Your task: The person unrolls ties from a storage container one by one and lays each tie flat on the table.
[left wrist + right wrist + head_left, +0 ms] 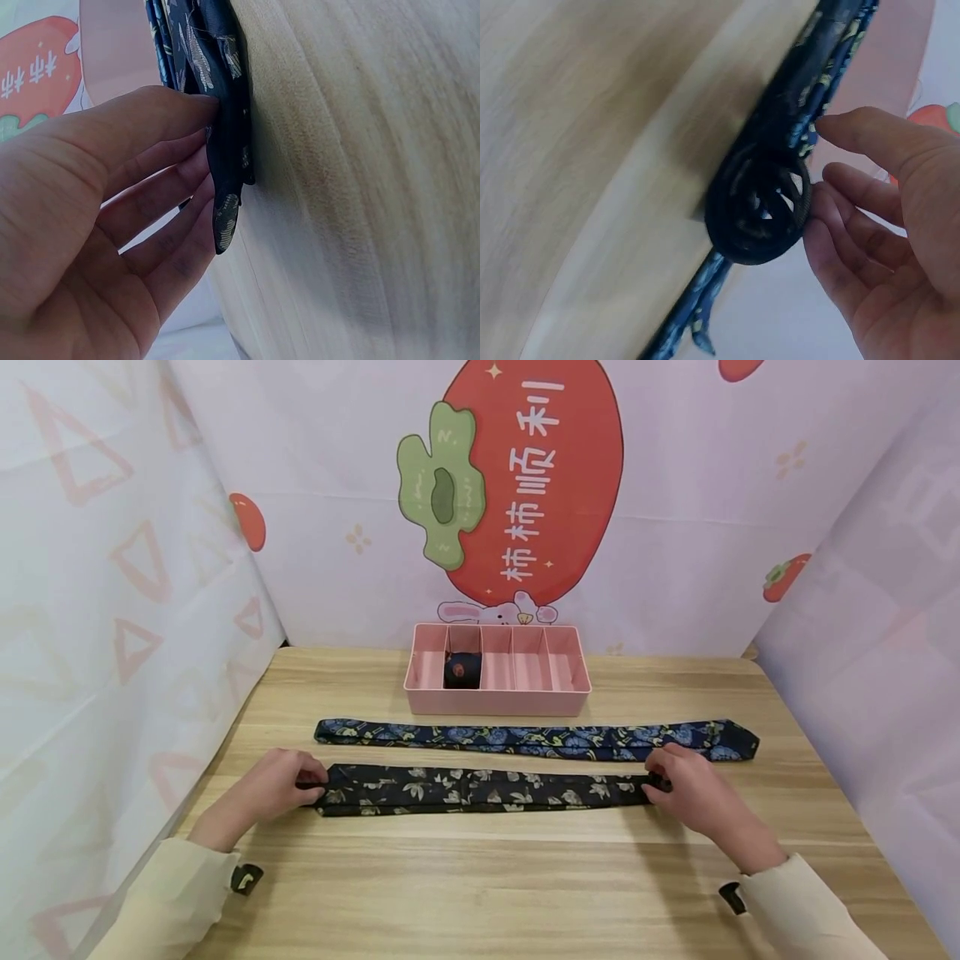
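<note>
Black floral necktie (495,791) lies lengthwise across the wood-grain table (450,885), directly in front of the person, with a hand at each end. From where I stand, its pale blossoms and leaves stand out against the dark cloth. The left hand (279,785) pinches the wide end, its thumb on one face of the cloth and the fingers bent behind it. The right hand (692,785) grasps the narrower end, which is wound into a dark coil (750,202); the thumb is at one side of the roll and the fingers curve against its outer edge. Neither hand is free of the cloth.

Just beyond, nearly parallel, is a navy patterned necktie (525,742) with blue and yellow figures, its broad pointed end to the right, near the right hand.

Farther back, close to the backdrop, sits a pink organizer box (498,702) divided into five compartments. The second from the left holds a dark rolled bundle (462,672) with a reddish motif.

Cream sleeves (174,893) reach partway down both forearms, and a small black piece (246,878) shows at the left cuff, with another at the right. The pale backdrop cloth (322,577) carries a big red persimmon print (585,485) with its green cap to the left and white Chinese characters turned sideways; a pink rabbit drawing (501,612) peeks out beneath it.
</note>
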`<move>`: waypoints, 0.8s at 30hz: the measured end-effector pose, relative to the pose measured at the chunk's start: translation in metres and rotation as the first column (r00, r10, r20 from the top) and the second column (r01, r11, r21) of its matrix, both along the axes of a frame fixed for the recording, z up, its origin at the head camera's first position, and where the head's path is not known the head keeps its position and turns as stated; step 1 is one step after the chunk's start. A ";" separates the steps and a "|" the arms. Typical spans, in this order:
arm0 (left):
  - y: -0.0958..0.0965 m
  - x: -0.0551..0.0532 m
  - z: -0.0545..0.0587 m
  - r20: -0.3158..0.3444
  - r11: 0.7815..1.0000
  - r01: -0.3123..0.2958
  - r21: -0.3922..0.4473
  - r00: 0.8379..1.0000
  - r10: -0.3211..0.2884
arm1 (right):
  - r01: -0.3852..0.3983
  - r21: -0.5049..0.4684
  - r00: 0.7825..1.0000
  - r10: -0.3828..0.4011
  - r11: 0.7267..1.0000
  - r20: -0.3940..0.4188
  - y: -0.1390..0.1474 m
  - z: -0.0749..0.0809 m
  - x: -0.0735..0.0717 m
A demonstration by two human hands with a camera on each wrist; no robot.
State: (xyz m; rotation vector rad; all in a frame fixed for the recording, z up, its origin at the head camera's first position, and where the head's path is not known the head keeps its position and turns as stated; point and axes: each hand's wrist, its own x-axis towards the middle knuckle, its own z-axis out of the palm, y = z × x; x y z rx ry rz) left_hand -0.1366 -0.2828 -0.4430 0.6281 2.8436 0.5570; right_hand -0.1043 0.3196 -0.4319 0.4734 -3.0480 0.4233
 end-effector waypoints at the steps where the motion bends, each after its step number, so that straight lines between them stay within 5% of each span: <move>1: 0.000 0.000 0.000 0.003 1.000 -0.001 0.001 1.000 0.001 | 0.008 0.010 1.000 -0.008 1.000 -0.007 0.002 -0.001 0.000; 10: 0.000 -0.001 -0.002 0.022 1.000 -0.008 0.007 1.000 0.008 | 0.071 0.026 0.995 -0.070 0.997 -0.069 0.036 -0.003 0.003; 19: -0.001 0.000 0.000 0.019 1.000 -0.012 0.007 1.000 0.012 | 0.145 -0.006 0.989 -0.145 0.989 0.014 0.059 -0.004 0.004; 24: 0.001 0.000 -0.001 0.022 1.000 -0.020 -0.002 1.000 0.020 | 0.150 0.000 0.989 -0.150 0.989 -0.006 0.055 -0.003 0.004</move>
